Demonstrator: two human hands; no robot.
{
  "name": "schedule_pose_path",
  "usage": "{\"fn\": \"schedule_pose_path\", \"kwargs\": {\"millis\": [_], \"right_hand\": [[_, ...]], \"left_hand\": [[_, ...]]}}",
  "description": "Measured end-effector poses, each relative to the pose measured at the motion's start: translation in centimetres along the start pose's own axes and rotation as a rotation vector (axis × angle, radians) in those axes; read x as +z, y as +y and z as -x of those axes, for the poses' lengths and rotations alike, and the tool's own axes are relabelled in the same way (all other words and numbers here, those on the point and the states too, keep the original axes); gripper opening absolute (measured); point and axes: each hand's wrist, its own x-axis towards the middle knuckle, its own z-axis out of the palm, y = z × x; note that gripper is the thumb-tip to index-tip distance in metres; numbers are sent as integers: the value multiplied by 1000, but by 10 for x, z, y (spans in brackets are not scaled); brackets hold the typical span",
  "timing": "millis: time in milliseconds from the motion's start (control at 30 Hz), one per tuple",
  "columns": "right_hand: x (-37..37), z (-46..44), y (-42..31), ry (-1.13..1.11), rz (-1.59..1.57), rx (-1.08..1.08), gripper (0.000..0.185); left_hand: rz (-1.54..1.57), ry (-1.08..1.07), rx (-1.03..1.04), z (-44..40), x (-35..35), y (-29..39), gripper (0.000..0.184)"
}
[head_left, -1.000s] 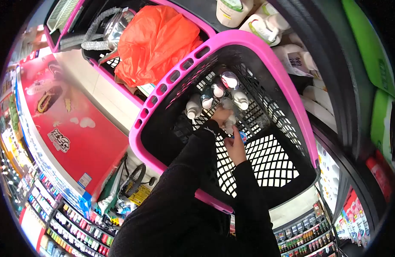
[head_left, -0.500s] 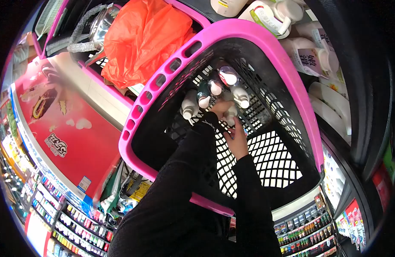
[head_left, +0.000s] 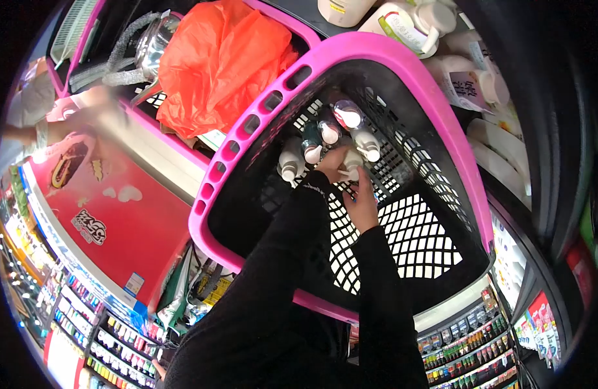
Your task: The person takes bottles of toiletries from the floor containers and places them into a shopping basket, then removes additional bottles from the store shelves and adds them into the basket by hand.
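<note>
Both my hands are down inside a pink-rimmed black basket (head_left: 412, 59). My left hand (head_left: 331, 165) is closed around the side of a white pump bottle (head_left: 353, 159), its fingers partly hidden. From the near side, my right hand (head_left: 362, 206) grips the lower part of the same bottle with thumb and fingers. Close around stand several other bottles: a white one (head_left: 290, 162) to the left, a dark one with a pale pump (head_left: 311, 144), two with pinkish pumps behind, and another white bottle (head_left: 366, 141) to the right.
A second basket at upper left holds a red plastic bag (head_left: 224, 68) and a shiny metal item (head_left: 150, 48). White bottles (head_left: 403, 29) line a shelf at upper right. A red printed panel (head_left: 111, 207) is at left. A blurred person's arm (head_left: 30, 135) reaches in there.
The view has shifted slightly, so the basket sits a little further right. Another person's blurred arm has come in at the left. Both my hands stay at the white pump bottle.
</note>
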Motion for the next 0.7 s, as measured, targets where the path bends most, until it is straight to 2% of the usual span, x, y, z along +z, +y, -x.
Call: {"fn": "schedule_pose_path", "kwargs": {"millis": [33, 67, 133, 167, 200, 267, 333, 400, 467, 500, 533, 567, 600, 633, 667, 700], "right_hand": [[0, 0, -2, -3, 3, 2, 66], [1, 1, 0, 4, 0, -5, 66], [2, 5, 2, 37, 51, -18, 66], [0, 8, -2, 22, 77, 16, 65], [1, 11, -1, 38, 75, 6, 65], [1, 20, 1, 47, 117, -19, 64], [-6, 35, -10, 44, 66, -7, 59], [-17, 49, -26, -91, 113, 56, 52], [-22, 66, -37, -116, -24, 45, 41], [-19, 73, -33, -151, -11, 69, 37], [-24, 83, -47, -133, 24, 19, 34], [-20, 91, -47, -109, 50, -12, 34], [-17, 100, -46, -83, 78, -43, 33], [-17, 110, -52, -57, 102, -79, 33], [-17, 118, -58, -30, 127, -114, 33], [-19, 127, -69, -76, 160, -41, 35]], "left_hand": [[178, 3, -41, 3, 8, -14, 42], [171, 1, -33, 2, 9, -18, 42], [1465, 171, -996, -4, 15, -29, 56], [788, 129, -577, 5, 37, -55, 38], [779, 122, -562, 8, 33, -37, 38], [1207, 203, -965, 11, 21, 5, 34], [1204, 256, -984, 21, 21, 19, 30], [1156, 195, -898, 35, 15, 41, 31], [361, 30, -203, 55, 27, -21, 38], [268, -20, -174, 69, 11, 27, 46], [743, 70, -859, 61, 5, 64, 47], [884, 69, -1012, 66, -3, 67, 51], [292, -243, -526, 79, -4, 55, 50], [-209, -311, 28, 83, -5, 35, 44], [-230, -440, -73, 88, -10, 67, 30], [222, -258, -759, 94, -9, 118, 25]]}}
